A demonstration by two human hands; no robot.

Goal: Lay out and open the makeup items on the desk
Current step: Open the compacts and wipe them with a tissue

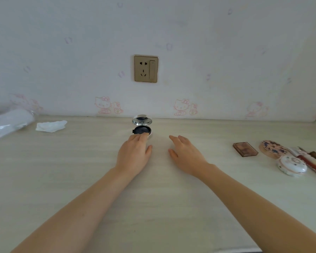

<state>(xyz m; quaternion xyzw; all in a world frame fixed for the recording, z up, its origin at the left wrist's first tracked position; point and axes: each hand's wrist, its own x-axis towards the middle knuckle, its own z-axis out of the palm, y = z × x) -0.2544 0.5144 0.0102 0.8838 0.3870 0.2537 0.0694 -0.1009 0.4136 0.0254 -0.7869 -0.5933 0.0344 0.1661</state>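
Observation:
A round compact [142, 129] stands open at the back middle of the desk, its mirrored lid tilted up toward the wall and a black inner pad showing. My left hand [135, 152] lies flat just in front of it, fingertips touching the compact's front rim. My right hand [185, 152] hovers a little to the right, fingers relaxed, holding nothing. At the right lie closed items: a brown rectangular palette [245, 148], a round patterned compact [273, 149] and a white round case [292, 167].
Several stick-shaped makeup items [314, 161] lie at the far right edge. A crumpled tissue [51, 126] and a clear plastic bag [6, 123] sit at the back left. A wall socket [146, 68] is above the desk [80, 161].

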